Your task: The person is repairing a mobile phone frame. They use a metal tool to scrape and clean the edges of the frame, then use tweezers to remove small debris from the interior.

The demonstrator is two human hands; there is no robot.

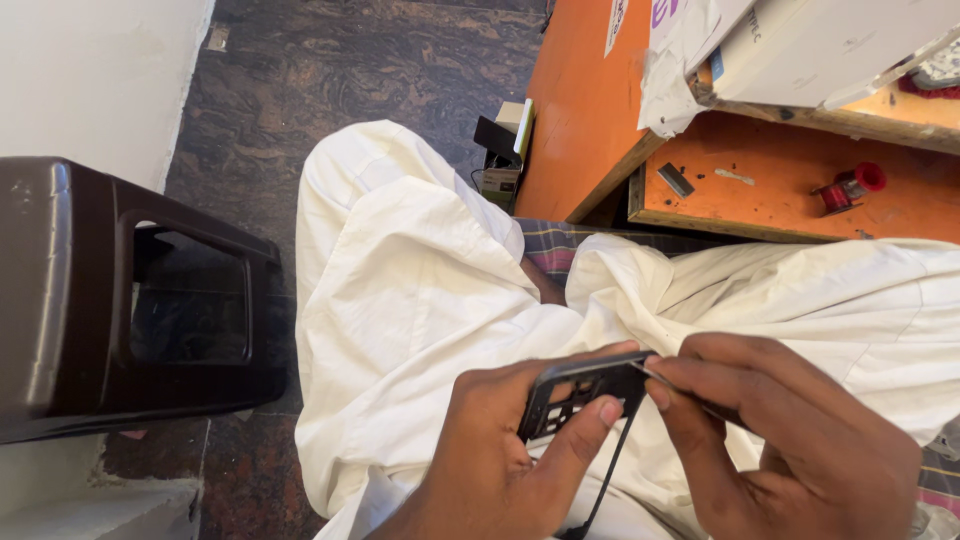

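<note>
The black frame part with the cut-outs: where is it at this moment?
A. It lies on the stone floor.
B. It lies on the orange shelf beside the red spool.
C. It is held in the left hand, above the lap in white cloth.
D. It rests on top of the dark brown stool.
C: the left hand grips the black frame part over the white cloth, while the right hand fingers touch its edge.

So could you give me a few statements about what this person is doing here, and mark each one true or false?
1. Both hands are on a black frame with cut-out openings. True: the left hand grips it and the right hand pinches its edge.
2. The frame rests on the orange table. False: it is held over the lap, above white cloth.
3. A small red item lies on the orange table. True.
4. The dark brown stool stands to the person's right. False: it is on the left.
</note>
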